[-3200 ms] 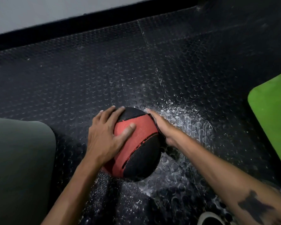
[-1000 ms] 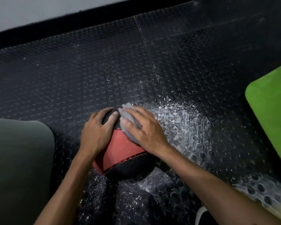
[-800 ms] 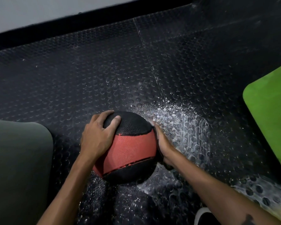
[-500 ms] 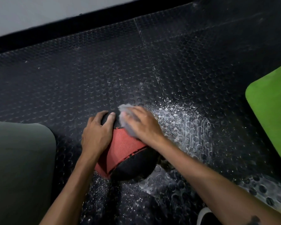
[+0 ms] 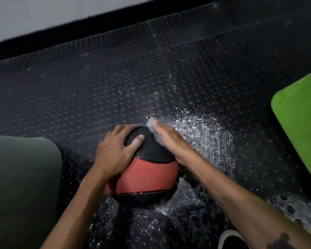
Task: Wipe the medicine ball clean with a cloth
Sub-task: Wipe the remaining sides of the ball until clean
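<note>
A red and black medicine ball (image 5: 145, 175) rests on the studded black rubber floor (image 5: 79, 90) in front of me. My left hand (image 5: 115, 151) lies spread over the ball's upper left side and grips it. My right hand (image 5: 169, 139) presses a grey cloth (image 5: 152, 125) against the ball's upper right, on the black panel. The hand is blurred with motion. Most of the cloth is hidden under my fingers; only its far end shows.
White powder and wet smears (image 5: 205, 133) cover the floor right of the ball. A green mat (image 5: 300, 123) lies at the right edge. A dark olive pad or knee (image 5: 22, 186) fills the lower left. A shoe toe (image 5: 230, 239) shows at the bottom. A wall base runs along the top.
My right hand with the cloth has slid from the ball's top toward its upper right. The ball has turned, so more black panel faces up. My left hand stays on the ball.
</note>
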